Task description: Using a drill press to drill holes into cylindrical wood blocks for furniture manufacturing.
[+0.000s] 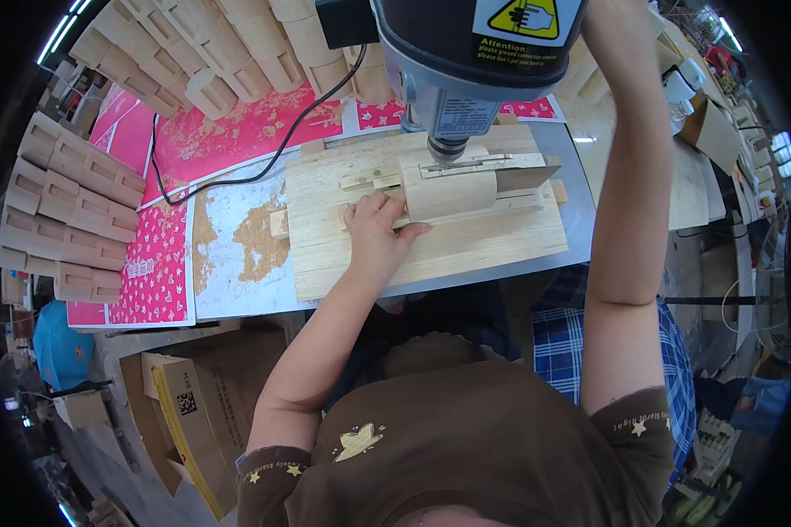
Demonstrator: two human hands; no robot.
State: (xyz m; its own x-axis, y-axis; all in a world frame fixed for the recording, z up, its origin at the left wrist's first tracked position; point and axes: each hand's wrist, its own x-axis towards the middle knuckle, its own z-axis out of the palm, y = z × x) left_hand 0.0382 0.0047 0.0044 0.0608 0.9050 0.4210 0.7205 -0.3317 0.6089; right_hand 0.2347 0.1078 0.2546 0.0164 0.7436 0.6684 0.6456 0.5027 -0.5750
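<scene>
A pale wooden cylinder [453,195] lies on its side in a wooden jig on a flat board [343,259]. My left hand [378,230] grips its left end, fingers curled at the end and thumb along the near side. A narrow slotted strip [501,164] lies across the top of the cylinder. Right above it is the chuck [446,149] of a drill press [475,66]; the bit's tip cannot be made out. My right hand [620,31] is raised beside the machine's head at the top edge, its fingers out of sight.
Pale wooden pieces with rectangular slots stand stacked at the left [70,189] and back [193,53]. A black cable [264,171] loops over pink patterned sheeting [154,272] strewn with sawdust. Below the table's left side sits an open cardboard box [193,404]. A white bottle [681,83] stands far right.
</scene>
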